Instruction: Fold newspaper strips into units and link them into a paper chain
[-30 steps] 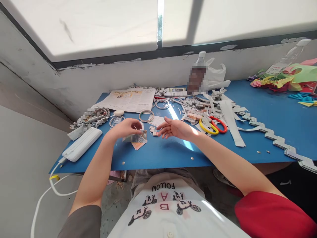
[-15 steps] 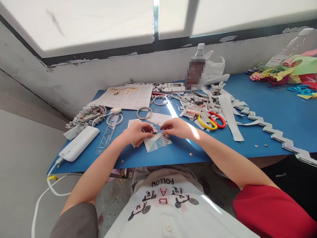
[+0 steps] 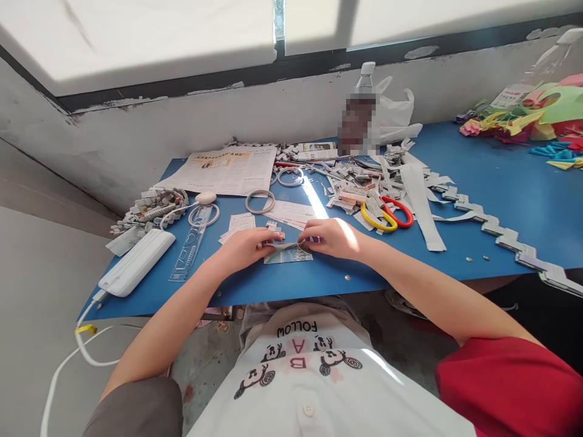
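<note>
Between my hands lies a small printed piece of paper [image 3: 288,255], its upper edge folded or raised. My left hand [image 3: 248,247] pinches its left end, and my right hand [image 3: 328,238] grips the right end, fingertips bent over the edge. Just behind the fingers are small folded paper pieces [image 3: 274,226], partly covered. Several flat paper strips [image 3: 291,212] lie beyond my hands, and more printed paper slips [image 3: 239,224] sit behind my left hand.
Yellow-and-red-handled scissors [image 3: 387,215] rest by a heap of paper scraps [image 3: 355,182]. A clear ruler [image 3: 189,246], a white power bank-like box [image 3: 136,262] and a coiled paper chain [image 3: 152,209] are at left. A tape roll [image 3: 260,202], newspaper [image 3: 228,173] and bottle [image 3: 359,115] stand farther back.
My left hand has brought the printed paper rightward from the slips at left. My right hand, free at first, has closed on its other end. The paper's upper edge is now folded or raised.
</note>
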Tool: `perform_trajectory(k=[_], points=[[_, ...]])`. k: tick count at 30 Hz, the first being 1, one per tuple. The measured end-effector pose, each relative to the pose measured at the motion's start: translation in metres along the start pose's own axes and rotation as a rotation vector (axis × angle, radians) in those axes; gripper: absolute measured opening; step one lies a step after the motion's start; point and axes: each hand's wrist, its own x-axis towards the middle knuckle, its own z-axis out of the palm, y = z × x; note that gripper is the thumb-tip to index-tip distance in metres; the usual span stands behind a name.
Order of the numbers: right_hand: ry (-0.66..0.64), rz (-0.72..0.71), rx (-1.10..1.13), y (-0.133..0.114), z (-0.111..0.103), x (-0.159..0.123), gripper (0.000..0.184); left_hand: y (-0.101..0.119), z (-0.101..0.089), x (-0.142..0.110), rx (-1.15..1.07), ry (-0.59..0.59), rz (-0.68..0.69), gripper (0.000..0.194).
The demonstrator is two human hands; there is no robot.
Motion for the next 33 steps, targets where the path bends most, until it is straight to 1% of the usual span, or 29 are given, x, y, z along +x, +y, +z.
perform_trajectory(k=[5,8,11,13,15,18,20,22,25,28,31,33], points=[[0.005,-0.089,-0.129,-0.001,0.005,-0.002,0.025,-0.006,0.0,-0.005,0.149,0.035,0.019,0.038],[0.0,-0.112,-0.139,-0.001,0.006,-0.002,0.024,-0.008,-0.001,-0.006,0.229,0.037,0.043,0.039],[0.002,-0.101,-0.108,-0.004,0.006,-0.003,0.02,-0.006,0.001,-0.007,0.284,0.044,0.078,0.035],[0.016,-0.054,-0.051,-0.006,0.006,-0.002,0.015,-0.003,0.003,-0.007,0.277,0.066,0.096,0.031],[0.029,0.02,0.024,-0.008,0.006,0.001,0.015,0.0,0.007,-0.005,0.249,0.097,0.078,0.031],[0.013,0.139,0.125,-0.009,0.006,0.006,0.012,0.003,0.012,0.001,0.2,0.142,-0.033,0.034],[-0.01,0.206,0.171,-0.008,0.006,0.008,0.009,0.003,0.014,0.004,0.143,0.142,-0.097,0.026],[-0.029,0.242,0.188,-0.006,0.007,0.008,0.012,0.002,0.014,0.005,0.079,0.116,-0.118,0.022],[-0.046,0.219,0.172,-0.003,0.007,0.007,0.009,0.0,0.013,0.005,0.033,0.08,-0.098,0.021],[-0.046,0.171,0.134,-0.002,0.006,0.006,0.008,-0.002,0.012,0.003,0.051,0.072,-0.057,0.021],[-0.055,0.13,0.065,-0.002,0.004,0.005,0.009,-0.002,0.009,0.0,0.105,0.051,0.014,0.025],[-0.064,0.06,0.004,-0.002,0.002,0.004,0.01,-0.001,0.005,-0.003,0.133,0.032,0.078,0.026]])
